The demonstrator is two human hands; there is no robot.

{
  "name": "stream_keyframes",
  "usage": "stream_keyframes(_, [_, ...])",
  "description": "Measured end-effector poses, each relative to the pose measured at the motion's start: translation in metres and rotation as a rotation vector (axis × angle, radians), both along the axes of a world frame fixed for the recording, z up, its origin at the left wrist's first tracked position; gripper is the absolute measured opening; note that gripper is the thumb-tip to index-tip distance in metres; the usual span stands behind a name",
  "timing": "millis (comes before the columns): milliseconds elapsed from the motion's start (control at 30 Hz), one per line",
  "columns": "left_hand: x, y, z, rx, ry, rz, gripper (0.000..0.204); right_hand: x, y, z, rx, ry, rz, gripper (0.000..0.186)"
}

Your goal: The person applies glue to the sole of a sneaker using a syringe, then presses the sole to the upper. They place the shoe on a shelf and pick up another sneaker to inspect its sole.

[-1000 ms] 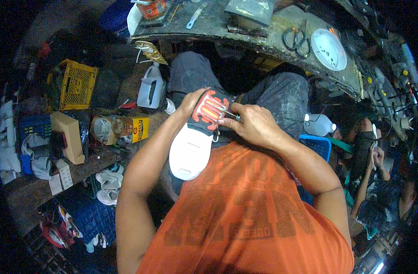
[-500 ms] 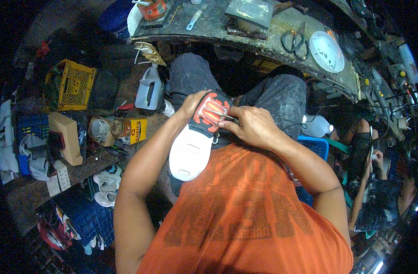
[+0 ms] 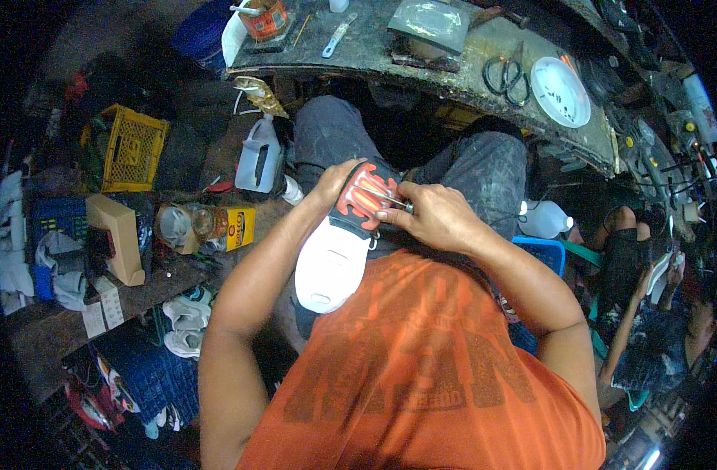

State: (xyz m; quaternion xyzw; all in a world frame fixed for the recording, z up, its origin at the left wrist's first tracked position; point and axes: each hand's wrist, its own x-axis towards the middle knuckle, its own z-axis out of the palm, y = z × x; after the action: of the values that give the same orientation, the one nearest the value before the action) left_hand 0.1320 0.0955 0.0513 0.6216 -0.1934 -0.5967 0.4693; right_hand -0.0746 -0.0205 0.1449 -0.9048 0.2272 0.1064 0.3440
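Both hands' grip unchanged on shoe [image 3: 339,243]

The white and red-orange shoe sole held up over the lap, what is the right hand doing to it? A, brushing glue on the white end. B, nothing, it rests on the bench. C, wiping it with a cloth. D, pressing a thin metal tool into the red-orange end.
D: the right hand pinches a thin metal tool against the red-orange end of the white and red-orange shoe sole, which the left hand steadies.
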Motion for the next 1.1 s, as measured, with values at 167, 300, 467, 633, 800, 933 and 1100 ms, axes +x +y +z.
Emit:
stream_keyframes(167, [-0.002, -0.001, 0.001, 0.069, -0.012, 0.018, 0.044, 0.002, -0.002, -0.002, -0.023, -0.013, 0.026, 0.068])
stream_keyframes(300, [0.000, 0.000, -0.003, 0.048, -0.021, 0.017, 0.043, 0.002, 0.000, -0.005, -0.056, -0.054, 0.047, 0.070])
stream_keyframes(467, [0.001, -0.001, -0.008, 0.017, 0.009, 0.032, 0.045, 0.001, 0.003, -0.003, -0.074, -0.067, 0.051, 0.070])
stream_keyframes(633, [0.000, 0.000, -0.011, 0.013, 0.000, 0.021, 0.047, -0.001, 0.004, -0.006, -0.091, -0.086, 0.057, 0.069])
stream_keyframes(800, [0.003, -0.001, -0.025, -0.008, 0.022, 0.000, 0.051, 0.000, 0.008, -0.002, -0.099, -0.088, 0.041, 0.066])
stream_keyframes(933, [0.012, 0.000, -0.040, -0.017, 0.055, -0.078, 0.063, -0.003, 0.002, 0.015, -0.062, -0.057, 0.045, 0.055])
stream_keyframes(1100, [0.050, -0.007, -0.030, -0.063, 0.287, 0.222, 0.058, -0.032, -0.027, 0.015, 0.653, -0.337, -0.304, 0.061])
